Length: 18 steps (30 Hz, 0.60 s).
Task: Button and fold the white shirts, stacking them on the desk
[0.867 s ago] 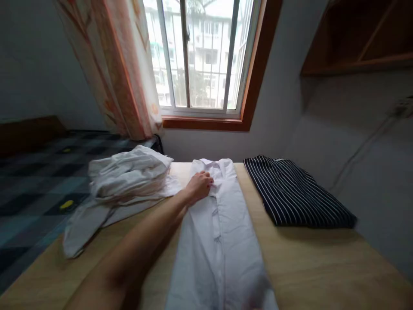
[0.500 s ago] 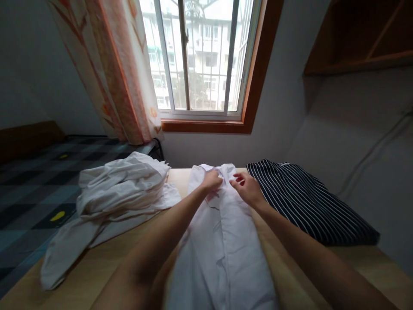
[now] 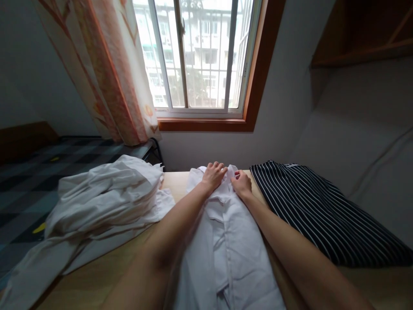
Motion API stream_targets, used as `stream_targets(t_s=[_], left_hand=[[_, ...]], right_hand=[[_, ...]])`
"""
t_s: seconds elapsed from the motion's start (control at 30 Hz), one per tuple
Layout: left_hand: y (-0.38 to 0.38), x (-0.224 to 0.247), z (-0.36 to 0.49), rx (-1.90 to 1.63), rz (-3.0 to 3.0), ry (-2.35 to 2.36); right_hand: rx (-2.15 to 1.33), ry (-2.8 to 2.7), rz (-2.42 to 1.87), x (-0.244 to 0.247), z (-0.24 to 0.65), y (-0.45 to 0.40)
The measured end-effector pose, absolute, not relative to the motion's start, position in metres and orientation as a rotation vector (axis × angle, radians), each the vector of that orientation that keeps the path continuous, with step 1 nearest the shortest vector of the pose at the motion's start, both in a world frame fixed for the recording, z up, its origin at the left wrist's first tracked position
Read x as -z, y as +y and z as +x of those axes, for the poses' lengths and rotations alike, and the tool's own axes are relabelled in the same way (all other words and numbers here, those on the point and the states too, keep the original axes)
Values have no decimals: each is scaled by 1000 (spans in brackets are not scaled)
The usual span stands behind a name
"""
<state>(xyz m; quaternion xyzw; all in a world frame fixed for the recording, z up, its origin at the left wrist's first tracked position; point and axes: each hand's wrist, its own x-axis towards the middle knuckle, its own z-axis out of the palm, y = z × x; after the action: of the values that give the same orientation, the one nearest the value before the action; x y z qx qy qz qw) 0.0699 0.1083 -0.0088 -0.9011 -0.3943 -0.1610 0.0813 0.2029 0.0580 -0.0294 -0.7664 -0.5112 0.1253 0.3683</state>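
A white shirt [image 3: 238, 241] lies lengthwise on the light wooden table [image 3: 97, 284], its collar end toward the window. My left hand [image 3: 214, 174] rests on the cloth near the collar, palm down, with its fingers a little apart. Just to its right, my right hand [image 3: 241, 183] has its fingers curled at the collar's right side. The thumb and fingertips seem to pinch the edge of the white cloth.
A heap of white clothes [image 3: 106, 202] sits on the table's left side. On the right lies a folded black-and-white striped garment [image 3: 316, 206]. A checked bed [image 3: 19, 206] adjoins the left; a wooden shelf [image 3: 364, 56] hangs upper right.
My left hand has opened and spread over the collar area. My right hand has curled in and moved slightly left against the cloth. The shirt front has shifted and wrinkled, and the view has moved closer.
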Motion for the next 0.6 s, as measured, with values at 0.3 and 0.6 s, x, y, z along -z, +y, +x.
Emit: stream_targets(t_s=[0.3,0.6], left_hand=[[141,11,94,561,-2554,-1941],[137,7,83,482,-2839,-1705]], right_hand=[[-263,-1357,-1806,41,205,49],[-339,-1937,-1979,34,191,54]])
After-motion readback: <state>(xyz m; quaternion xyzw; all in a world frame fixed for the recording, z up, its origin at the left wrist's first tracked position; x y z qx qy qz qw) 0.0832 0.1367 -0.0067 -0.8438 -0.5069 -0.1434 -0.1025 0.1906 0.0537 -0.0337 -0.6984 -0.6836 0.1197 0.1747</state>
